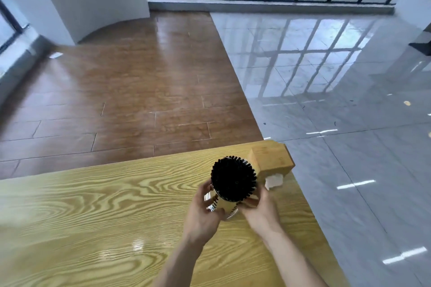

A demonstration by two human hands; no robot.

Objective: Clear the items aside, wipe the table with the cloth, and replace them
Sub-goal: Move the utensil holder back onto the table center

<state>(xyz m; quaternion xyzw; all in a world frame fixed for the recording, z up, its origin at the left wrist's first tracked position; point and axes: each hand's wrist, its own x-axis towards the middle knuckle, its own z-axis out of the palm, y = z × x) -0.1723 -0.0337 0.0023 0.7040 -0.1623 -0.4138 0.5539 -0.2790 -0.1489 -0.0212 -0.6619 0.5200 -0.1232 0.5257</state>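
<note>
A shiny metal holder (221,207) packed with black sticks (234,178) stands near the far right corner of the yellow wood-grain table (93,205). My left hand (205,213) clasps its left side and my right hand (261,211) clasps its right side. Just behind it sits a wooden tissue box (270,161) with white tissue (274,182) sticking out at the bottom. No cloth shows in this view.
The table's far edge and right edge lie close to the tissue box. Beyond are brown wood flooring (140,88) and glossy grey tiles (338,88), a white curved wall at the left and black-framed windows at the back.
</note>
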